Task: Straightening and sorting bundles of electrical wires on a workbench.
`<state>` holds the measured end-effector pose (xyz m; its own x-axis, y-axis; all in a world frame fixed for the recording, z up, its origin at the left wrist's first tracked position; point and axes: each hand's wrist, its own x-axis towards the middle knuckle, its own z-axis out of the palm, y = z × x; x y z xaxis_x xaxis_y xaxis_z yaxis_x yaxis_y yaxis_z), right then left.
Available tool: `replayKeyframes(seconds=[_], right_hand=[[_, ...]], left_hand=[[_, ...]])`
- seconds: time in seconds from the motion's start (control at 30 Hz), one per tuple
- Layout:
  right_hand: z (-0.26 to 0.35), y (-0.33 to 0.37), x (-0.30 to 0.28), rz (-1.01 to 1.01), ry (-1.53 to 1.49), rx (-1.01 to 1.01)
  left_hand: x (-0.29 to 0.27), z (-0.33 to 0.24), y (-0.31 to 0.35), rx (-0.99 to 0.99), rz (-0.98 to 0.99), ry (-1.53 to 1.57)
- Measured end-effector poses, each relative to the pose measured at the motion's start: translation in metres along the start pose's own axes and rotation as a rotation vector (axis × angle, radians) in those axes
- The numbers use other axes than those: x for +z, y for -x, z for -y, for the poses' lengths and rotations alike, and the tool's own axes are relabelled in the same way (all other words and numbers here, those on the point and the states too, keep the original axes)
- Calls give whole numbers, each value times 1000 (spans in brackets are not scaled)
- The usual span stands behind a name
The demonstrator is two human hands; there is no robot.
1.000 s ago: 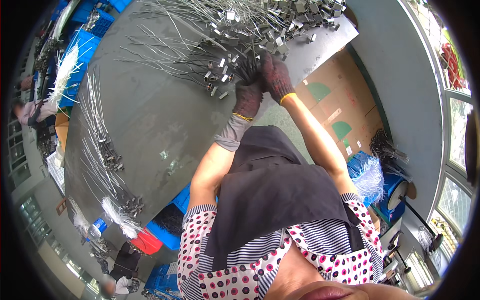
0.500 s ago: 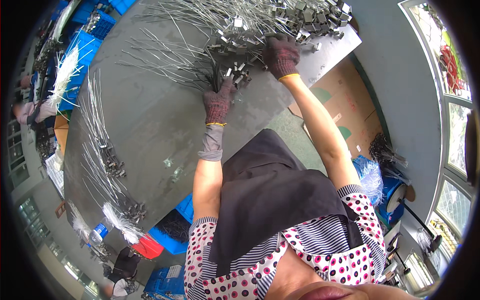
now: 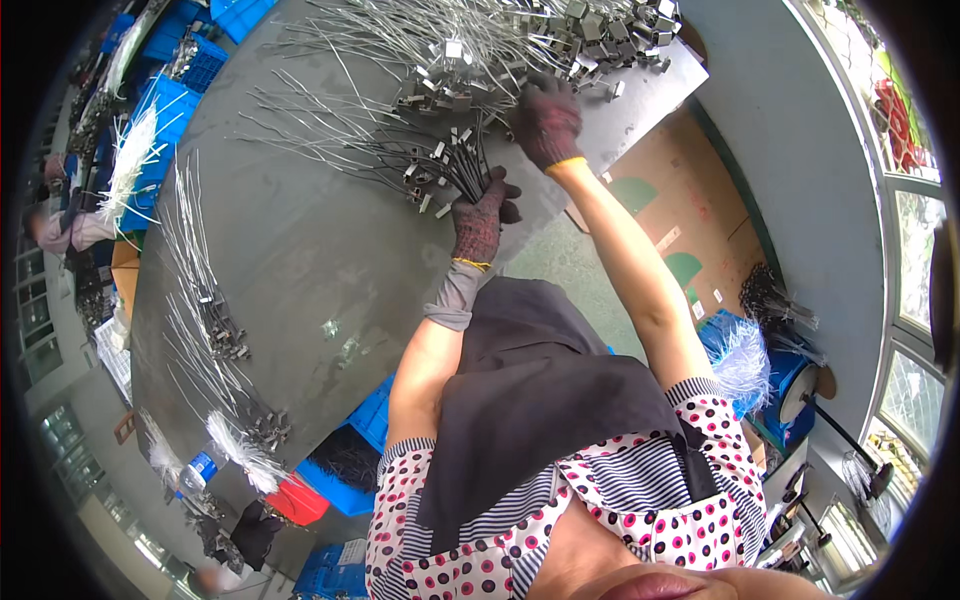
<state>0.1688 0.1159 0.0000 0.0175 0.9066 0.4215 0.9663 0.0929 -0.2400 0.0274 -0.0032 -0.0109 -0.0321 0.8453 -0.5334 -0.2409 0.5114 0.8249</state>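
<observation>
by the worktop's (image 3: 320, 240) near edge, our left hand (image 3: 478, 225) grips black leads (image 3: 464, 176); our right hand (image 3: 548, 122): can't tell its hold.

Maroon gloves (image 3: 550, 122), black wires (image 3: 464, 174), black apron (image 3: 545, 420), white sleeves (image 3: 397, 500) dotted pink and black

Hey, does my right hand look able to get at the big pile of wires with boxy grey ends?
Probably yes: your right hand is close by the near edge of the pile, and nothing visible blocks the way.

Left hand (image 3: 477, 228) gripping dark wires (image 3: 464, 174); right hand (image 3: 548, 122) near pile (image 3: 598, 38).
</observation>
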Motion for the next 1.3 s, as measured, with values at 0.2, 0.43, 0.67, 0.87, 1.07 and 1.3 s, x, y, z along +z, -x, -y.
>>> replayKeyframes(seconds=[0.2, 0.43, 0.67, 0.87, 1.07, 1.3], right_hand=[[-40, 110, -72, 90, -832, 292], [-43, 176, -127, 338, -1128, 754], [-25, 68, -67, 303, -1260, 571], [-30, 92, -86, 4, -477, 60], [-61, 229, -148, 702, -757, 685], [-111, 406, -200, 720, -730, 867]], left_hand=[[21, 17, -11, -23, 152, 325], [63, 18, -18, -119, 303, 487], [44, 4, -26, 358, -135, 132], [33, 11, -12, 300, -143, 331], [50, 25, -18, 53, 158, 517], [34, 34, -25, -52, 203, 604]])
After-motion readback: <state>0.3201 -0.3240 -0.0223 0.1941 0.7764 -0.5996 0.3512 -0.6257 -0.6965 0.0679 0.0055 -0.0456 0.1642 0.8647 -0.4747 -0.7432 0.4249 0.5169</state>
